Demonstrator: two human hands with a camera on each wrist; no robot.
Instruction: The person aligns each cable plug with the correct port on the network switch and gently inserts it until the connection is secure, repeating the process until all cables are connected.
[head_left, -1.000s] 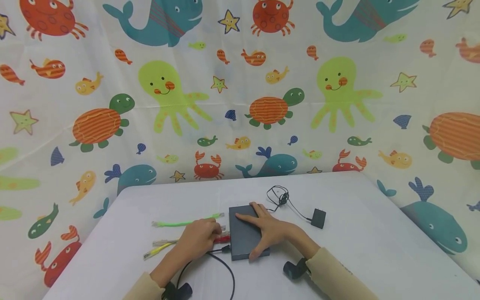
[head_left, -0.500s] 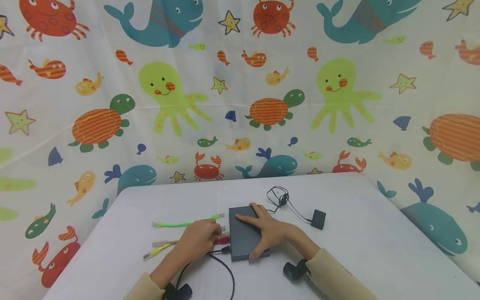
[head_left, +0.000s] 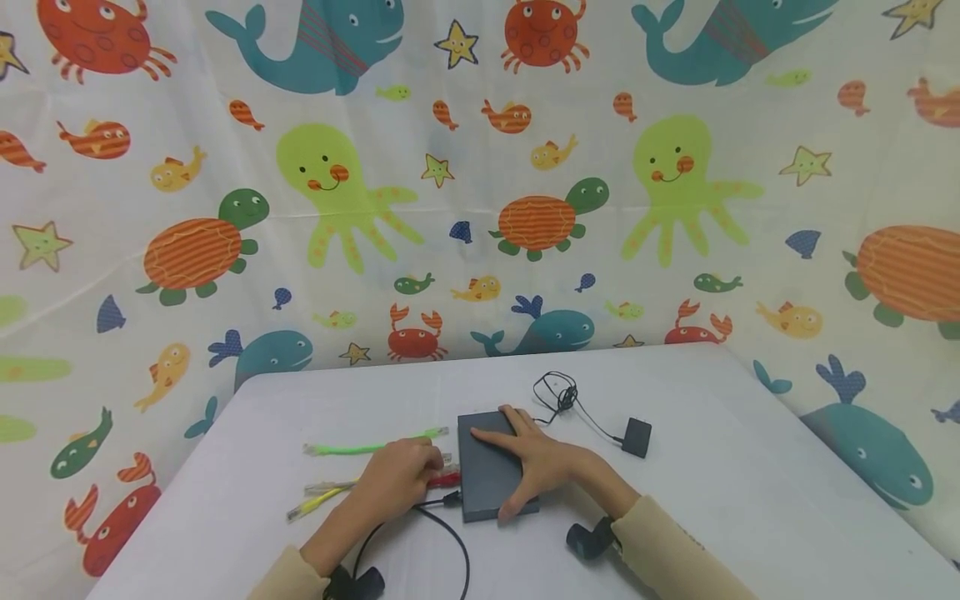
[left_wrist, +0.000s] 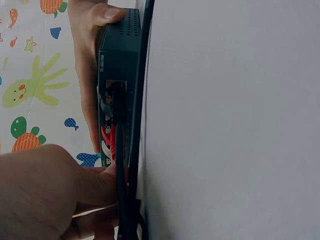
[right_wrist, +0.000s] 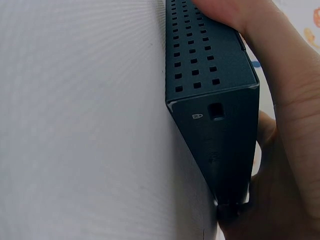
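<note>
A dark network switch (head_left: 483, 471) lies on the table. My right hand (head_left: 546, 460) spans it from the right, thumb at the near end and fingers over the top and far edge. A black cable's plug (left_wrist: 118, 97) sits in a port on the left side, beside a red network cable (left_wrist: 112, 140) and a whitish plug (left_wrist: 105, 150). My left hand (head_left: 400, 477) pinches a network cable close to these ports; its fingers hide which one. Under the left hand and wrist pass a yellow cable (head_left: 318, 502) and a pale grey cable (head_left: 326, 485).
A green network cable (head_left: 352, 448) lies just beyond my left hand. Behind the switch is a bundled black power cord (head_left: 566, 396), leading to a black power adapter (head_left: 637, 437). The black cable (head_left: 459, 542) loops toward the near edge. A patterned curtain (head_left: 480, 167) hangs behind the table.
</note>
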